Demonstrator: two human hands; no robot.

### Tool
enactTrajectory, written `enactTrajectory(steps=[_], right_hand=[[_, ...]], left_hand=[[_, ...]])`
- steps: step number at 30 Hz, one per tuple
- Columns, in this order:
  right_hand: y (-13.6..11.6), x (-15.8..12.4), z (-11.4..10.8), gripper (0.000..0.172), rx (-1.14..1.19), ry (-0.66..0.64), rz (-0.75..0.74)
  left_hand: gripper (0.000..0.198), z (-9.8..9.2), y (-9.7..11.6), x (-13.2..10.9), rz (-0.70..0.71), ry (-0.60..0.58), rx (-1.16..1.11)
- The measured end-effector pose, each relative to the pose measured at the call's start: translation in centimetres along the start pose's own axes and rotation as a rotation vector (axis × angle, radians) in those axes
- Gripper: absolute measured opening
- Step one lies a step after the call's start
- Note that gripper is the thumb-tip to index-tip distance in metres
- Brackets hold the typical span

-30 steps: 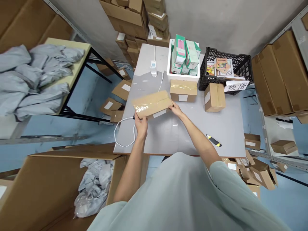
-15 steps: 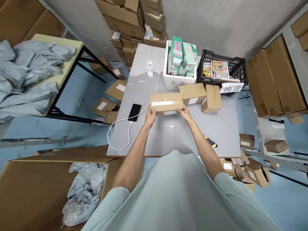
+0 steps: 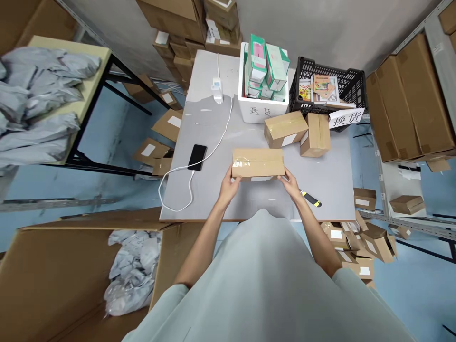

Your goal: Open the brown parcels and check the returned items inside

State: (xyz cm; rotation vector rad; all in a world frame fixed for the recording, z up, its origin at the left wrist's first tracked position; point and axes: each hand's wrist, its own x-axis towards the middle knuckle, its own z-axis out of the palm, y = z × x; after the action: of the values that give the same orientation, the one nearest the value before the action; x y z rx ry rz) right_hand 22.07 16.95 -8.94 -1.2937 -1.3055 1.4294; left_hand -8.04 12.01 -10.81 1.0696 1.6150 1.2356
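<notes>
A long taped cardboard box (image 3: 258, 163) is held level over the grey table (image 3: 213, 137), close to my body. My left hand (image 3: 231, 182) grips its left end and my right hand (image 3: 291, 182) grips its right end, fingers curled round the lower edges. A white label shows on the box's near side. Just right of my right hand lies a black and yellow utility knife (image 3: 310, 198). Two more sealed cardboard boxes (image 3: 285, 128) (image 3: 315, 135) rest on the table behind the held box.
A black phone (image 3: 197, 156) on a white cable (image 3: 171, 190) lies at the table's left. A white tub of green boxes (image 3: 261, 111) and a black crate (image 3: 327, 92) stand at the back. A large open carton with grey bags (image 3: 71, 275) sits at lower left; small boxes litter the floor.
The held box has swung from the table's left side to the middle, turned level and come nearer to me. The phone underneath is uncovered. Both hands keep hold of its ends.
</notes>
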Motion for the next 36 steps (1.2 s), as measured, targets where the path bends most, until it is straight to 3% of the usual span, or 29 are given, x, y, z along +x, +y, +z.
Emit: enactTrajectory(steps=[6, 10, 14, 18, 21, 23, 30, 36], right_hand=[[4.0, -6.9, -2.2, 0.092, -0.034, 0.088, 0.094], [5.8, -8.9, -2.5, 0.092, -0.057, 0.123, 0.153], [5.8, -9.7, -3.2, 0.091, -0.080, 0.127, 0.146], [5.3, -8.9, -3.9, 0.080, -0.148, 0.140, 0.131], [5.6, -7.3, -3.9, 0.075, -0.218, 0.169, 0.128], [6.2, -5.6, -3.8, 0.075, -0.253, 0.194, 0.125], [8.5, 0.0, -3.9, 0.072, -0.254, 0.151, 0.149], [9.6, -0.2, -3.5, 0.068, -0.213, 0.102, 0.191]], left_hand=[[0.084, 2.4, -2.6, -5.5, -0.120, -0.125, -0.058], [0.091, 2.9, -5.0, -7.1, -0.184, -0.166, -0.065], [0.094, 2.2, -6.2, -8.4, -0.244, -0.113, -0.038], [0.083, 1.5, -6.1, -8.7, -0.277, -0.001, 0.013], [0.057, 1.4, -6.1, -7.7, -0.238, -0.003, 0.036], [0.050, 1.4, -6.5, -6.6, -0.220, -0.016, 0.027], [0.072, 2.6, -8.2, -3.3, -0.229, -0.090, -0.059], [0.075, 3.2, -8.7, -3.8, -0.286, -0.072, -0.048]])
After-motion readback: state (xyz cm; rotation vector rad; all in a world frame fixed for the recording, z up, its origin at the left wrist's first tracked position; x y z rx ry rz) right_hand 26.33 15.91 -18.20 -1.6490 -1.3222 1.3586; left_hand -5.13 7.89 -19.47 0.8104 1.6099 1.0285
